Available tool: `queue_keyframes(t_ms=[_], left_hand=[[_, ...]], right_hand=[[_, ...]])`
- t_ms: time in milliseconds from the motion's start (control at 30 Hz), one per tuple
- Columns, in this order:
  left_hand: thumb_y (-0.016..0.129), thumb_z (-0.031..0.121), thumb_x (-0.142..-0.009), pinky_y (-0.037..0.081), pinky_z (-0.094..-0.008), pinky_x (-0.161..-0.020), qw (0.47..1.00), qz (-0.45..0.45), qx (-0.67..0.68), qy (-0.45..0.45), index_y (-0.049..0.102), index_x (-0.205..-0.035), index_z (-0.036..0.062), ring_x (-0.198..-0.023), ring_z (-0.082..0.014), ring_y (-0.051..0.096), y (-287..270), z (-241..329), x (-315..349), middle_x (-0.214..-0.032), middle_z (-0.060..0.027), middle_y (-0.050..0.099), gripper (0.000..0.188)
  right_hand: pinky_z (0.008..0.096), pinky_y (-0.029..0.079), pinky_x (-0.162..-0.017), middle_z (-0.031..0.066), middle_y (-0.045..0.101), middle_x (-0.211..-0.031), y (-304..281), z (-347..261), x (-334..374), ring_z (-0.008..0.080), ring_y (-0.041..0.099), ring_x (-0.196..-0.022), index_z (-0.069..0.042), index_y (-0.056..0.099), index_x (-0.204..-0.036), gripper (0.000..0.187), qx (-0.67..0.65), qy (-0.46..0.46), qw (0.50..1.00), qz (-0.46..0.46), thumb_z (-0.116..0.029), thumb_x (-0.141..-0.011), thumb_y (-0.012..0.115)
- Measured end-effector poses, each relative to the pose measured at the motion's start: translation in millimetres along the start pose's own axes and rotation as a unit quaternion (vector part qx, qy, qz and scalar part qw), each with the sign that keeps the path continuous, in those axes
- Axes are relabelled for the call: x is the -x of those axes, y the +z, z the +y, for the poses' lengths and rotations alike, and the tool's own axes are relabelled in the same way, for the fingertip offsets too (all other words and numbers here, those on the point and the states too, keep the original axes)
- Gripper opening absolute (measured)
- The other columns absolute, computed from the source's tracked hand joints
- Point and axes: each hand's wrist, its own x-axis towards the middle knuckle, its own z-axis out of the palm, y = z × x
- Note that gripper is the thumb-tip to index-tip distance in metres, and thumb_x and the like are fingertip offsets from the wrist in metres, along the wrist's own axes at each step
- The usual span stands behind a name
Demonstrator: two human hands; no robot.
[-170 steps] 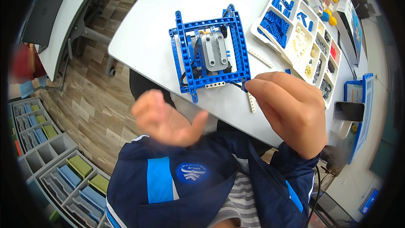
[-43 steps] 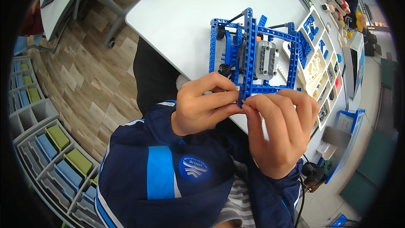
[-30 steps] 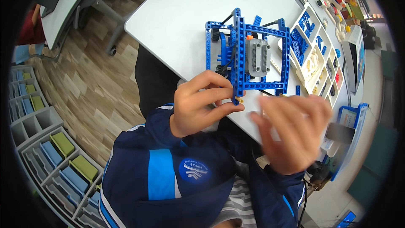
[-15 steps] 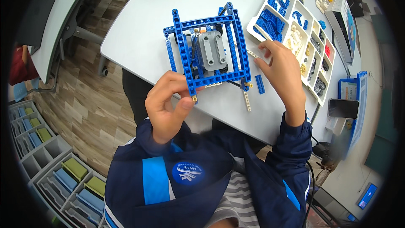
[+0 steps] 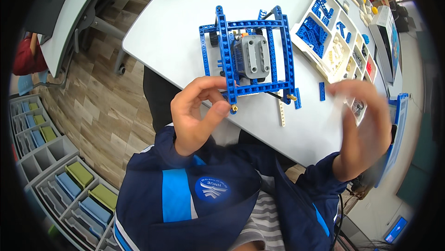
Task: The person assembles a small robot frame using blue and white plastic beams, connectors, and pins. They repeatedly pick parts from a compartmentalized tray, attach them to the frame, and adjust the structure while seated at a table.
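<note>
A blue construction-beam frame (image 5: 288,51) stands on the table, built around a grey motor or battery block (image 5: 256,56) with small black wheels. My left hand (image 5: 199,112) pinches its near left corner between thumb and fingers, beside a tan pin (image 5: 234,108). My right hand (image 5: 364,125) hovers over the table's right side, thumb and fingers curved and smeared by motion. A pale streak shows by its fingers, too blurred to tell what it is. Under the frame's near right corner lies a white perforated beam (image 5: 282,113). Two short blue pieces (image 5: 322,91) lie right of the frame.
A white sorting tray (image 5: 311,52) of blue, white, grey and red pieces lies at the right, its near part behind my right hand. Beyond it stands a box (image 5: 385,42). Storage drawers (image 5: 83,176) line the floor at lower left.
My right hand has swung right and toward me, away from beside the frame. A white beam near its fingertips no longer shows there. My left hand keeps its hold; the whole view has shifted.
</note>
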Motion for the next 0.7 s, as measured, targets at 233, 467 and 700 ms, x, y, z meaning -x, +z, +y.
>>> queue_keyframes(t_ms=[233,467,700], left_hand=[[0.066,0.035,-0.096,0.055,-0.0259,-0.068,0.994,-0.033,0.102,0.004,0.049,-0.136,-0.0138,-0.079,-0.0157,0.068,-2,9,2,-0.112,-0.0255,0.069,0.065],[0.065,0.048,-0.095,0.055,-0.027,-0.074,0.984,-0.06,0.165,-0.007,0.044,-0.14,-0.0143,-0.08,-0.0173,0.069,-6,13,1,-0.116,-0.0308,0.068,0.08],[0.07,0.047,-0.092,0.056,-0.0291,-0.077,0.989,-0.061,0.13,-0.021,0.044,-0.139,-0.0129,-0.095,-0.0236,0.071,-5,18,1,-0.117,-0.0293,0.067,0.08]], right_hand=[[0.0353,0.046,-0.066,0.0104,0.068,-0.09,43,16,-1,0.026,0.064,-0.078,0.0,0.068,-0.091,0.027,0.072,-0.233,0.966,-0.087,-0.011,-0.067,0.065],[0.0362,0.047,-0.066,0.01,0.068,-0.09,41,12,-1,0.0258,0.064,-0.078,0.0,0.068,-0.092,0.029,0.096,-0.218,0.967,-0.096,-0.009,-0.064,0.067],[0.0359,0.047,-0.066,0.0098,0.068,-0.09,37,12,-1,0.0251,0.063,-0.076,0.0,0.068,-0.091,0.03,0.113,-0.222,0.964,-0.094,-0.009,-0.063,0.067]])
